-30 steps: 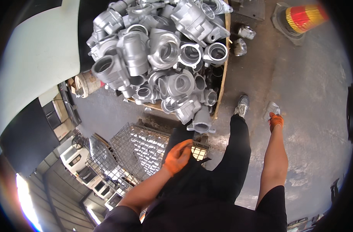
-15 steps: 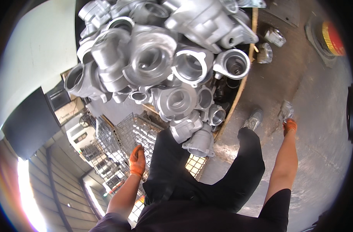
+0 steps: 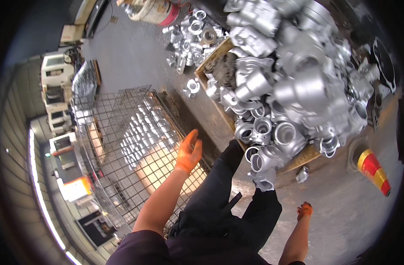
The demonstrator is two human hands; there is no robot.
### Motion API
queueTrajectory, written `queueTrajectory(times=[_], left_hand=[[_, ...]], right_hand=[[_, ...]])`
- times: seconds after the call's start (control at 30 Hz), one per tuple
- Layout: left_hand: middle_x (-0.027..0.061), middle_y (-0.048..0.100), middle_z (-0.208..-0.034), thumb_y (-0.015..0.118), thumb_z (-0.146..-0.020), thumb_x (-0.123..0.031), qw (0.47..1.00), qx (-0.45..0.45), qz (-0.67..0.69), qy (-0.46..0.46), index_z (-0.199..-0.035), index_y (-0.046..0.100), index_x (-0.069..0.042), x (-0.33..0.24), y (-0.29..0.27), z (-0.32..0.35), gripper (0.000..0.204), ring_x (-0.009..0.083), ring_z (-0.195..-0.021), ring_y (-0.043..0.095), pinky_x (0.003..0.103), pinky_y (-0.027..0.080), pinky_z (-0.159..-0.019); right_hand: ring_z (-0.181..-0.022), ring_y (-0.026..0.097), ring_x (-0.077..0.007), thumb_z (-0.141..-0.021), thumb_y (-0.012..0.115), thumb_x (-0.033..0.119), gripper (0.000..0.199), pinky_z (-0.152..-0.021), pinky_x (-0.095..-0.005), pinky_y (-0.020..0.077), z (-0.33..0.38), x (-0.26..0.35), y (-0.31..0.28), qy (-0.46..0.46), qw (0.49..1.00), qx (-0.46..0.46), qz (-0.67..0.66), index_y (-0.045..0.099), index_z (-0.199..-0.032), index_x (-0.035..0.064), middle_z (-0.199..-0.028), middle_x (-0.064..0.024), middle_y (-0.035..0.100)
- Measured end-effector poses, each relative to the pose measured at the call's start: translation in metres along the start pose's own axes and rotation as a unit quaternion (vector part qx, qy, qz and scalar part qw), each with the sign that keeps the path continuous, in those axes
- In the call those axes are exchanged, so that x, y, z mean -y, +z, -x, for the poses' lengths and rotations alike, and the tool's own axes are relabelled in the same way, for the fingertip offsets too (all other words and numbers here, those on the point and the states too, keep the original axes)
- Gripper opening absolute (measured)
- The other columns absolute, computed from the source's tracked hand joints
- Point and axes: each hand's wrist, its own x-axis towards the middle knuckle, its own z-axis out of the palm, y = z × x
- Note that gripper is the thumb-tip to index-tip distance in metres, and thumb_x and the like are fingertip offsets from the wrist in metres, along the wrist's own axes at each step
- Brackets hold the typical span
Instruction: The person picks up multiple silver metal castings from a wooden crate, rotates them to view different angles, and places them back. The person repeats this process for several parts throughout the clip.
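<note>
My left hand, in an orange glove, is held over the wire mesh cage with its fingers apart and nothing in it. On the right, my right hand, also orange-gloved, hangs above the floor with fingers curled; no part shows in it. A small silver metal casting lies on the floor beyond that hand. In front of me a large heap of silver castings fills a wooden-edged crate. At its near end a casting overlaps my legs in the view.
Loose castings lie on the floor beyond the crate's rim, by a white bucket. Stacked silver parts sit inside the cage. A red and yellow cone stands at right. Machines line the left.
The view has swung left, so the heap now appears farther right. My right hand is now apart from the casting it was at. My left hand is raised with fingers more spread.
</note>
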Motion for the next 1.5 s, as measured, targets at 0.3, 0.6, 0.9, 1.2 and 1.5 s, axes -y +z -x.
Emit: queueTrajectory(times=[0.3,0.6,0.9,1.2,1.5], left_hand=[[0.0218,0.038,-0.162,0.081,-0.081,-0.045,0.985,0.074,-0.099,0.121,-0.16,0.038,-0.018,-0.082,0.036,-0.215,0.094,0.0433,-0.14,0.048,0.045,0.041,-0.116],[0.0207,0.067,-0.119,0.085,-0.079,-0.02,0.99,0.106,-0.043,0.088,-0.123,0.067,-0.008,-0.098,0.046,-0.25,0.049,0.0418,-0.11,0.064,0.049,0.052,-0.093],[0.0023,0.062,-0.095,0.08,-0.072,-0.003,0.897,-0.054,0.076,0.433,-0.097,0.071,-0.009,-0.106,-0.024,-0.153,0.027,0.0273,-0.08,0.063,0.039,0.049,-0.058],[0.009,0.07,-0.105,0.08,-0.082,-0.013,0.804,0.266,0.436,0.306,-0.107,0.074,-0.012,-0.227,-0.052,-0.115,0.025,0.0308,-0.092,0.066,0.042,0.05,-0.076],[0.0213,0.072,-0.114,0.07,-0.083,0.004,0.856,0.21,0.394,0.262,-0.126,0.065,0.002,-0.155,-0.006,-0.115,0.044,0.0366,-0.09,0.073,0.046,0.058,-0.088]], right_hand=[[-0.068,0.066,-0.0175,-0.1,0.066,0.033,0.036,-0.056,-0.0303,0.0465,0.305,0.137,0.083,-0.085,0.988,0.046,0.122,0.065,-0.125,0.0077,-0.096,-0.0091,0.072],[-0.087,0.067,-0.0134,-0.101,0.067,0.022,0.037,-0.079,-0.0285,0.054,0.449,0.213,0.238,-0.24,0.937,0.157,0.202,0.063,-0.131,0.0007,-0.106,-0.0058,0.071],[-0.107,0.066,-0.0294,-0.098,0.067,0.013,0.041,-0.09,-0.037,0.0558,0.544,0.343,0.381,-0.67,0.679,0.112,0.279,0.058,-0.134,-0.0032,-0.136,-0.0196,0.06],[-0.108,0.069,-0.0288,-0.104,0.057,0.024,0.033,-0.09,-0.0383,0.0569,0.514,0.38,0.223,-0.782,0.523,-0.105,0.321,0.068,-0.118,-0.0032,-0.126,-0.0174,0.068],[-0.108,0.072,-0.0318,-0.091,0.06,0.0,0.033,-0.096,-0.041,0.0551,0.574,0.544,0.16,-0.745,0.497,-0.381,0.231,0.075,-0.12,0.0054,-0.119,-0.0172,0.075]])
